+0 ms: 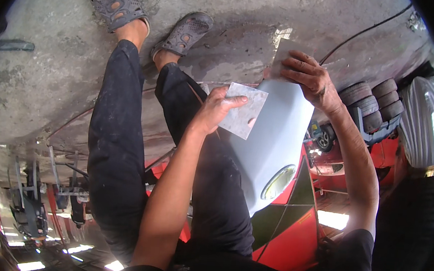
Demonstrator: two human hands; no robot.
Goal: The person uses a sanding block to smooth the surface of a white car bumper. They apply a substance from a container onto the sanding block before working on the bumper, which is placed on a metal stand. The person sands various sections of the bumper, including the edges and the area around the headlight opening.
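Above the dark-trousered legs [119, 143], a smooth, pale grey body panel [272, 140] with a rounded, curved shell and an oval headlamp opening [278, 182] rimmed in yellowish trim is seen lying across the lap. Its surface is matt and even, like primed plastic or metal.

A flat, roughly square sheet [244, 117], grey and mottled like worn abrasive paper or a thin metal scraper, is pinched by the left hand [214, 110]: the thumb is laid across its upper edge and the other fingers are curled behind it. The sheet is held just over the left side of the panel; whether it touches cannot be told.

A second, paler sheet [283, 56] is pressed against the upper end of the panel by the right hand [311, 76], with the fingers held together and bent down over it.

Rough, stained grey concrete [54, 71] is shown as the floor, cracked and blotched. Two feet in perforated grey rubber sandals [116, 0] are planted on it. A thin black cable [368, 30] is trailed across the concrete at the upper right. Stacked worn tyres [370, 99] are seen at the right, beside a bulky thing wrapped in shiny silver sheeting [424, 121]. Red painted bodywork [295, 238] with black lines is visible beneath the panel, and metal frames [34, 192] are seen at the lower left.
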